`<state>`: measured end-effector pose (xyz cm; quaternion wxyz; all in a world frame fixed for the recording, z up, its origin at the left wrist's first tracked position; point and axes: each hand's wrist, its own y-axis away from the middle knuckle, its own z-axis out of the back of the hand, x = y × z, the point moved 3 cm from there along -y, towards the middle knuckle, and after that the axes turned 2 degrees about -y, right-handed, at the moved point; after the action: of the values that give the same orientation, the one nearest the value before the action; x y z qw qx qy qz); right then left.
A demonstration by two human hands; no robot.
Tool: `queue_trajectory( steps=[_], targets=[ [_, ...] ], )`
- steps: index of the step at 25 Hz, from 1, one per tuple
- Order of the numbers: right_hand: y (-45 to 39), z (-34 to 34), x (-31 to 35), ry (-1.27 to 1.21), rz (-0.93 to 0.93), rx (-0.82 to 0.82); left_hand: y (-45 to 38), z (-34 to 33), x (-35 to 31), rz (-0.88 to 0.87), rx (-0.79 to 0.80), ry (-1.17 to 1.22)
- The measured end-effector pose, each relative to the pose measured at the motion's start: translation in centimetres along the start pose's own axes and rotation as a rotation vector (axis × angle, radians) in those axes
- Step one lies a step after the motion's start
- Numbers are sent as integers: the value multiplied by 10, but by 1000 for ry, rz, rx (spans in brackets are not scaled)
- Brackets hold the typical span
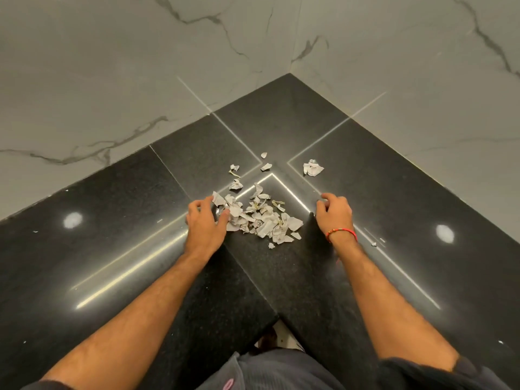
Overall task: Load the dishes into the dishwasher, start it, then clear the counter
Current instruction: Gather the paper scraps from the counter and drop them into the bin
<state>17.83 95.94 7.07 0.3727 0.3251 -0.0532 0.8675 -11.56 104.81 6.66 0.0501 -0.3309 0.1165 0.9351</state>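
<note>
Clearly, the left hand lay curved at the left edge of the paper scraps at the frame's centre, fingers loosely bent, touching them, probably to sweep them together. The right hand rested right of the pile, fingers curled, holding nothing visible. Beyond, one crumpled piece lay apart. The black counter met marble walls above.

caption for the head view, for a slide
Both hands, left and right, flank torn paper scraps on a black corner counter.
</note>
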Motion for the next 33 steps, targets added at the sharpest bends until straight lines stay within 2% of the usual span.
queue_trajectory(
  steps=[2,4,5,7,8,10,12,14,17,20,22,24,29,33],
  targets=[
    [4,-11,7,58,103,94,-5,-12,-9,-60,88,62],
    [3,-22,26,13,193,204,-14,-16,-25,-145,86,122],
    [-5,-19,36,-13,200,186,-22,-12,-32,-156,18,123],
    [-43,-3,40,-27,192,11,-51,0,-38,-127,-112,60],
    [-65,7,39,-23,161,-60,-69,4,-41,-106,-106,14],
    [-105,16,32,26,78,-78,-102,5,-47,-91,21,-96],
    [-126,1,37,138,61,-13,-119,-6,-58,-104,114,-200],
    [-117,-28,58,200,210,104,-118,-23,-70,-176,143,-197],
    [-72,-57,88,56,391,273,-109,-32,-79,-303,134,-94],
    [-95,-61,107,-13,365,138,-137,-23,-80,-293,96,-105],
    [-123,-71,117,29,387,187,-159,-26,-84,-290,161,-204],
    [-130,-88,127,143,479,284,-167,-34,-93,-359,237,-309],
    [-92,-89,118,130,675,351,-140,-34,-82,-522,287,-358],
    [-31,-80,95,176,775,466,-75,-23,-40,-523,353,-256]
  ],
)
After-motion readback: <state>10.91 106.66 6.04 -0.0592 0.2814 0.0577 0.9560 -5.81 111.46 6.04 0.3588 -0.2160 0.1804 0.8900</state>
